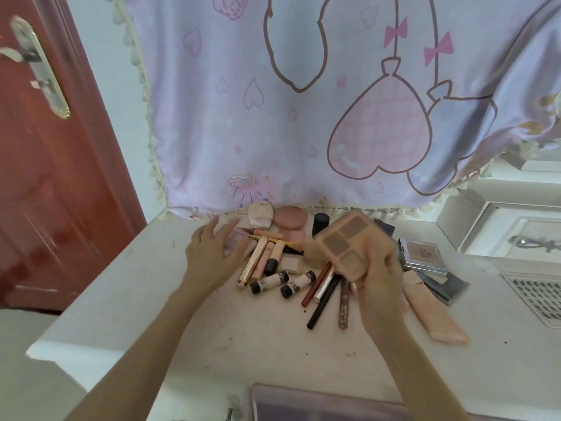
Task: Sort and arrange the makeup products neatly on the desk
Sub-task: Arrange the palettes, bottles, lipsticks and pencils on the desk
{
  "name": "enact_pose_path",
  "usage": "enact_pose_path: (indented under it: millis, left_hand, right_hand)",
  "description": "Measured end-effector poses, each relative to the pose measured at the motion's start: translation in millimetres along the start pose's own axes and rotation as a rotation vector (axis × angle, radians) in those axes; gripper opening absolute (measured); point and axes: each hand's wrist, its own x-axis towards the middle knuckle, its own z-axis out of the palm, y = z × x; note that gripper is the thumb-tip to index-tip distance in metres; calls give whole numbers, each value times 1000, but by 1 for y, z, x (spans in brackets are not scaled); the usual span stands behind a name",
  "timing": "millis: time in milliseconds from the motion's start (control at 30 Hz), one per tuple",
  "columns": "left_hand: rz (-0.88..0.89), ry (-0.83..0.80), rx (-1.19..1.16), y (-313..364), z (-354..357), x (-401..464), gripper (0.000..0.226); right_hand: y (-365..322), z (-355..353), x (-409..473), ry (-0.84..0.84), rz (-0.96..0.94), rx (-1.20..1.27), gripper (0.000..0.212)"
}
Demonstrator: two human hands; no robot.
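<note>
A pile of makeup lies on the white desk (170, 302) below a hanging cloth. My right hand (379, 278) holds a tan eyeshadow palette (346, 238) with brown pans, lifted above the pile. My left hand (212, 250) hovers with spread fingers over a pale pink item (235, 240) at the pile's left edge; whether it touches is blurred. Between the hands lie a gold tube (252, 262), two white bottles with black caps (270, 282), and several pencils (324, 296). A silver compact (422, 253) and a peach tube (434, 317) lie to the right.
A lilac cartoon cloth (303, 101) hangs behind the desk. A red door (45, 177) stands at the left. A round puff (290, 218), a cream compact (261, 215) and a black cylinder (320, 223) sit at the back. A lilac box (318, 402) is at the front edge.
</note>
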Motion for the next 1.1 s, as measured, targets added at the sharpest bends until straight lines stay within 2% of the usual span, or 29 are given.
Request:
enact_pose_path:
  millis: [67,133,300,500,633,767,1000,1100]
  left_hand:
    - [-39,-140,102,-13,12,17,78]
    - [50,-192,195,-10,27,28,77]
    - [130,-114,149,22,64,45,71]
    - [193,-120,119,68,102,43,65]
    - [207,-111,79,99,125,44,58]
    - [220,-134,126,107,132,53,69]
    - [137,-164,14,100,116,49,54]
    - [141,-167,-27,95,103,38,51]
  right_hand:
    - [-6,-5,23,89,-54,-22,17]
    - [-8,-6,45,134,-56,-53,16]
    - [14,-6,88,243,-105,-164,16]
    - [25,-8,103,306,-171,-160,14]
    - [28,-9,109,322,-194,-206,15]
    - [25,-15,114,326,-213,-209,20]
    - [22,-17,111,288,-222,-192,29]
    - [21,-17,108,245,-212,-175,22]
